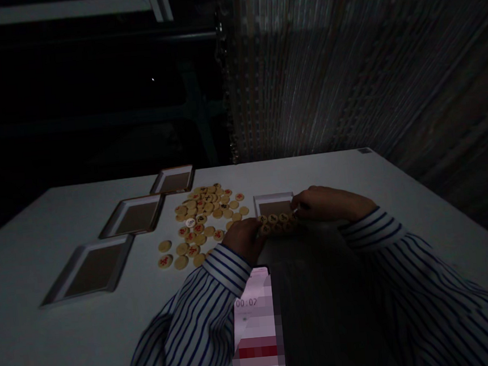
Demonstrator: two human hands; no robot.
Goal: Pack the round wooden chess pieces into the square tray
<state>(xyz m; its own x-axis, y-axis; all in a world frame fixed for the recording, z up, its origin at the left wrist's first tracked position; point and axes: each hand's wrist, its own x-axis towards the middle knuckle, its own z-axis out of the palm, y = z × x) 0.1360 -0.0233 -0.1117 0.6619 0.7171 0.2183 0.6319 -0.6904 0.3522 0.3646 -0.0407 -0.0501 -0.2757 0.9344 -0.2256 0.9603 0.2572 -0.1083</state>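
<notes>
Two tight rows of round wooden xiangqi pieces [278, 222] with dark characters lie between my hands, at the near side of a shallow open box [273, 196]. My left hand [245, 240] is closed against the left end of the rows. At their right end my right hand [329, 201] pinches with thumb and fingers, wrist at the box's right side. Whether the rows rest on the box edge or are held above it, I cannot tell. Left of the box spreads a loose heap of pieces [209, 207], some with red or dark characters, others blank side up.
Three shallow trays stand on the white table [149, 328] at the left: a near one [90, 269], a middle one [138, 216] and a far one [173, 181]. A lit phone [250, 310] showing a timer lies below my left wrist. Behind the table hangs a strand curtain [303, 75].
</notes>
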